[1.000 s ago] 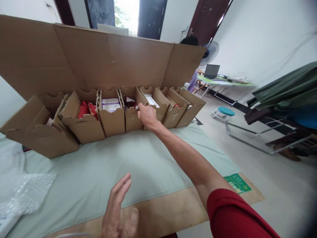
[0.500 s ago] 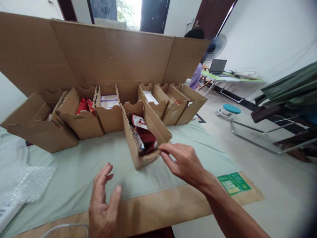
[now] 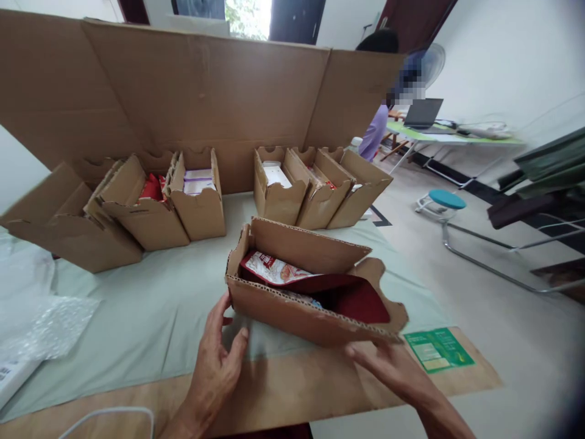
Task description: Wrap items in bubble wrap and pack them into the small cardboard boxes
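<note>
A long cardboard box point(image 3: 297, 317) lies crosswise in front of me on the pale green cloth. Inside it is a dark red packet point(image 3: 361, 299) with a white printed part; what is under the packet is mostly hidden. My left hand point(image 3: 219, 356) is at the box's left end, fingers apart, fingertips at its lower corner. At the right end, my right hand point(image 3: 393, 366) grips the box from below, its thumb stretched along the near side and its other fingers partly hidden by the cardboard.
Several similar cardboard boxes point(image 3: 196, 213) stand in a row, with a gap in the middle, before a tall cardboard panel point(image 3: 205, 97). Bubble wrap point(image 3: 59, 323) lies left, near a white cable point(image 3: 114, 411). A person point(image 3: 375, 131) is behind the panel; a blue stool point(image 3: 441, 199) stands right.
The box has come nearer and swung from lengthwise to crosswise. My right hand has shifted right and down with its end, and my left hand has moved right to its other end.
</note>
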`<state>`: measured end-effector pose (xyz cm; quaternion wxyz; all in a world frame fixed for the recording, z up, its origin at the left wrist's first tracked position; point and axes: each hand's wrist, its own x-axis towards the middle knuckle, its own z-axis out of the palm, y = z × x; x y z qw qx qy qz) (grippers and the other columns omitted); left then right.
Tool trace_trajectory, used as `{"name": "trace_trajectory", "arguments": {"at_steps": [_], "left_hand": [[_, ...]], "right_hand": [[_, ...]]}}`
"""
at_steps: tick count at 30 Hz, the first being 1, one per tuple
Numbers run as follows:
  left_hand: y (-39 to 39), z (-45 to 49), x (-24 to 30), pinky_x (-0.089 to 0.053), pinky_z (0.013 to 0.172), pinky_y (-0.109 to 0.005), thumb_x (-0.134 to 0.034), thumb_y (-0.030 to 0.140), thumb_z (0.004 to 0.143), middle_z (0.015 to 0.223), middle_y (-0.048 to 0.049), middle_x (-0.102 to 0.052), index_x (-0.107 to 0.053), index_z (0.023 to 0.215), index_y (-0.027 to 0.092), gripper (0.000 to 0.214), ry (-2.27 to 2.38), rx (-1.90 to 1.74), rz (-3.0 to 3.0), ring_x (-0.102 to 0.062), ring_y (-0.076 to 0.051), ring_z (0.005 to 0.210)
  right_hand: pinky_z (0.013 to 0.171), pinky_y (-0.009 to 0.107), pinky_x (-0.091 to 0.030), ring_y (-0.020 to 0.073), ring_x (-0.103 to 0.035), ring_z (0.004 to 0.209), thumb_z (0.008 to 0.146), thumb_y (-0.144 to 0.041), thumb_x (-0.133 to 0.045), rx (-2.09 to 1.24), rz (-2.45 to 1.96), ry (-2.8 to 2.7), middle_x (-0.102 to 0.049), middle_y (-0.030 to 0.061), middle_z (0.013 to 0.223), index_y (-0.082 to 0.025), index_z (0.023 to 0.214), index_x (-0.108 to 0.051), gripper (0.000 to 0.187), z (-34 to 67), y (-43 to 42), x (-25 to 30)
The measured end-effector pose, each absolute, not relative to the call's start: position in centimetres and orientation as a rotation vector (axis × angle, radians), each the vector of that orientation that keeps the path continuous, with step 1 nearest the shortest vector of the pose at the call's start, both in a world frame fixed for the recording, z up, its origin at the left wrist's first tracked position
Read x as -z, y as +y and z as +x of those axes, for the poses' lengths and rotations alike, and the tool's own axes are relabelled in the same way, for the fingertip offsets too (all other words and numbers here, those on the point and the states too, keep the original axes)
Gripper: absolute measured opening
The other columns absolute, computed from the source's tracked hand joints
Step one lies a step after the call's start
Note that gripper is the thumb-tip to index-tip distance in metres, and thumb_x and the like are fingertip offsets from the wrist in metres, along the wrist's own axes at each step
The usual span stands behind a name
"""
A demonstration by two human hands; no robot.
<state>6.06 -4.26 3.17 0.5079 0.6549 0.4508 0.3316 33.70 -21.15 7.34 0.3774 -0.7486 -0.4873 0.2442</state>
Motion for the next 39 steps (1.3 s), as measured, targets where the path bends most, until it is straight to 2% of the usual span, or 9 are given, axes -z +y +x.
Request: {"name": "trace_trajectory", "arguments": {"at_steps": [2, 5, 11, 15, 20, 25, 28, 33, 39], "left_hand": [[-4.1, 6.2, -3.1, -0.056, 0.064, -0.029, -0.060, 0.045, 0.091, 0.154, -0.0157, -0.049, -0.040, 0.153, 0.026, 0.068, 1.106, -0.843, 1.553, -0.066, -0.027, 0.111], [-3.7, 6.4, -3.1, -0.058, 0.089, -0.039, -0.061, 0.042, 0.091, 0.158, -0.0152, -0.044, -0.031, 0.158, 0.026, 0.074, 1.111, -0.919, 1.542, -0.061, -0.029, 0.124], [-1.5, 7.7, -3.8, -0.036, 0.122, -0.051, -0.059, 0.036, 0.093, 0.168, -0.0138, -0.029, -0.013, 0.165, 0.026, 0.086, 1.054, -0.982, 1.547, -0.035, -0.031, 0.153], [1.6, 8.7, -4.5, -0.025, 0.127, -0.055, -0.061, 0.034, 0.090, 0.173, -0.0168, -0.014, -0.004, 0.165, 0.019, 0.095, 1.043, -0.944, 1.589, -0.019, -0.033, 0.159], [2.7, 7.9, -4.9, -0.019, 0.128, -0.058, -0.061, 0.030, 0.086, 0.173, -0.0195, -0.015, -0.010, 0.164, 0.014, 0.095, 1.118, -0.870, 1.665, -0.012, -0.033, 0.161], [-0.5, 4.7, -4.1, -0.027, 0.124, -0.063, -0.061, 0.028, 0.087, 0.171, -0.0176, -0.022, -0.031, 0.160, 0.019, 0.080, 1.101, -0.693, 1.908, -0.020, -0.036, 0.159], [-1.8, 2.8, -3.4, -0.027, 0.125, -0.064, -0.063, 0.026, 0.085, 0.170, -0.0192, -0.026, -0.042, 0.156, 0.017, 0.074, 1.097, -0.562, 2.024, -0.021, -0.039, 0.158], [-1.7, 0.4, -3.1, -0.029, 0.124, -0.064, -0.061, 0.023, 0.086, 0.168, -0.0208, -0.030, -0.045, 0.155, 0.017, 0.071, 1.109, -0.452, 2.103, -0.024, -0.039, 0.157], [-2.4, -0.3, -1.8, -0.029, 0.124, -0.065, -0.063, 0.020, 0.084, 0.164, -0.0208, -0.038, -0.051, 0.147, 0.016, 0.064, 1.048, -0.534, 2.216, -0.028, -0.040, 0.155]], "right_hand": [[0.088, 0.048, -0.063, 0.0354, -0.076, 0.099, 0.085, -0.058, -0.068, -0.654, -1.908, -1.218, -0.080, 0.0119, 0.101, -0.026, 0.104, -0.078, 0.039, 33.4, -18.9, -7.1], [0.099, 0.048, -0.058, 0.0346, -0.071, 0.113, 0.081, -0.064, -0.071, -0.711, -1.715, -1.257, -0.077, 0.0136, 0.119, -0.022, 0.120, -0.073, 0.056, 34.6, -14.6, -7.1], [0.102, 0.046, -0.056, 0.0305, -0.068, 0.118, 0.079, -0.067, -0.074, -0.805, -1.452, -1.272, -0.071, 0.0133, 0.132, -0.022, 0.127, -0.068, 0.067, 36.8, -6.0, -6.6], [0.102, 0.043, -0.055, 0.0285, -0.067, 0.119, 0.080, -0.065, -0.074, -0.750, -1.393, -1.175, -0.072, 0.0127, 0.130, -0.021, 0.123, -0.069, 0.062, 35.8, -3.5, -5.7], [0.090, 0.042, -0.060, 0.0269, -0.073, 0.101, 0.078, -0.060, -0.075, -0.687, -1.605, -0.971, -0.078, 0.0114, 0.112, -0.020, 0.110, -0.073, 0.051, 35.0, -5.2, -3.9], [0.076, 0.037, -0.061, 0.0271, -0.075, 0.090, 0.084, -0.058, -0.066, -0.641, -1.868, -1.035, -0.081, 0.0107, 0.097, -0.023, 0.096, -0.077, 0.039, 34.1, -7.3, -3.2], [0.075, 0.038, -0.061, 0.0265, -0.076, 0.084, 0.083, -0.055, -0.066, -0.603, -1.928, -1.257, -0.081, 0.0103, 0.106, -0.025, 0.102, -0.076, 0.037, 33.1, -6.5, -3.8], [0.068, 0.041, -0.062, 0.0296, -0.078, 0.082, 0.082, -0.052, -0.065, -0.533, -1.943, -1.431, -0.082, 0.0104, 0.102, -0.026, 0.108, -0.074, 0.038, 30.2, -3.8, -5.4], [0.072, 0.034, -0.061, 0.0253, -0.076, 0.093, 0.093, -0.039, -0.058, -0.851, -1.642, -1.873, -0.081, 0.0065, 0.105, -0.029, 0.103, -0.079, 0.025, 19.8, 0.7, -7.6]]}}
